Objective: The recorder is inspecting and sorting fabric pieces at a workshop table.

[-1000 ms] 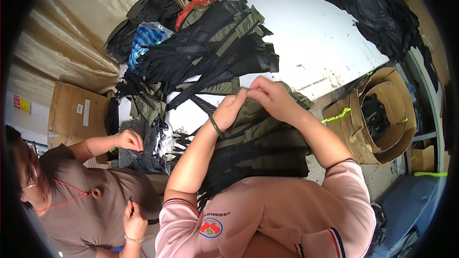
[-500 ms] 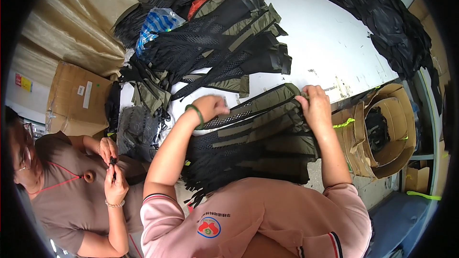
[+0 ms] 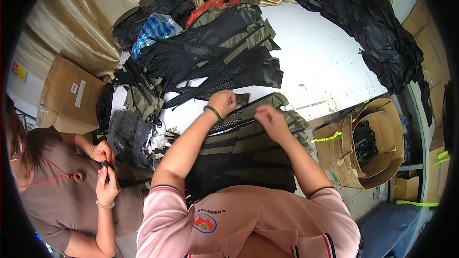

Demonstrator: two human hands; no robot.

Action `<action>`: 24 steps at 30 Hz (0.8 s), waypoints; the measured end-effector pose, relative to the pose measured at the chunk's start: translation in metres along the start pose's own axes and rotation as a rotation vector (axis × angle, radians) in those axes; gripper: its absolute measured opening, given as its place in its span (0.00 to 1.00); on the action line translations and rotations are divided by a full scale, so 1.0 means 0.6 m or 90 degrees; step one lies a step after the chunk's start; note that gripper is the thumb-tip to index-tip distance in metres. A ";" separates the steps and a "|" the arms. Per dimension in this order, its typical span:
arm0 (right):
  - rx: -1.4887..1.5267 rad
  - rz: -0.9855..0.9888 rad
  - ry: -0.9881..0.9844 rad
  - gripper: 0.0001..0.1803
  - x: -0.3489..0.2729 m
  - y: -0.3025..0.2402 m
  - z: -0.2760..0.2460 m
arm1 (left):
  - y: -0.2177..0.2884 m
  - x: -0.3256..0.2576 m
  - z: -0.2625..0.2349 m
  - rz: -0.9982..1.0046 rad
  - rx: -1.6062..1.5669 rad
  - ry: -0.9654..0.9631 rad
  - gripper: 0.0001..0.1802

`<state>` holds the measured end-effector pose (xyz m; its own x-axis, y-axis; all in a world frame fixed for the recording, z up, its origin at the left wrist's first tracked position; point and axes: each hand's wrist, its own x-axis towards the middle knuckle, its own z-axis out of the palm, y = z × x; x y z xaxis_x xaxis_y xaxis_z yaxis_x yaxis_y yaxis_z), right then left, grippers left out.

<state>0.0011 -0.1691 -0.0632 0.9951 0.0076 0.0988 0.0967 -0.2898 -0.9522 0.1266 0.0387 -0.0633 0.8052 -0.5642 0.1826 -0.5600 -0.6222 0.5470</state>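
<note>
Over the near heap of black mesh and olive-green fabric straps (image 3: 239, 145), both my hands hover close together, fingers curled. My left hand (image 3: 223, 103), with a green bangle at its wrist, is closed beside the far edge of the heap. Whatever its fingers may hold is hidden. My right hand (image 3: 272, 122) is closed, thumb and fingertips together, above the olive part of the uppermost strap (image 3: 253, 108). I cannot make out whether it grips that strap. The straps lie fanned, olive ends to the right, black ends toward my body.
Beyond lies a larger strap pile (image 3: 215, 50) on the white table (image 3: 325, 57), near blue-striped (image 3: 155, 31) and red plastic bags (image 3: 213, 7). Black material (image 3: 368, 28) covers the far right. An open carton (image 3: 356, 148) stands right. At left, a co-worker (image 3: 71, 186) handles a small black piece.
My right hand has left the olive strap ends and moved left, nearer my left hand. My left hand has shifted slightly right and away from me. The whole view has tilted a little.
</note>
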 end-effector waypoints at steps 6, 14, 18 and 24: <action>0.345 0.164 0.002 0.21 0.023 -0.059 -0.044 | 0.174 -0.050 -0.003 0.100 -0.058 0.036 0.09; 0.074 -0.021 -0.162 0.27 -0.026 -0.165 -0.113 | 0.174 -0.033 -0.039 0.046 -0.486 -0.224 0.15; -0.270 -0.043 0.001 0.31 -0.034 -0.175 -0.118 | 0.212 -0.013 -0.048 0.035 -0.265 -0.040 0.09; -0.450 -0.217 0.191 0.24 -0.045 -0.140 -0.082 | 0.225 -0.013 -0.022 -0.040 -0.444 -0.073 0.09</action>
<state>-0.0351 -0.1919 0.0282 0.8562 -0.0215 0.5162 0.2563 -0.8499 -0.4605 0.0473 -0.0339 0.0202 0.7847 -0.6163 0.0668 -0.2264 -0.1846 0.9564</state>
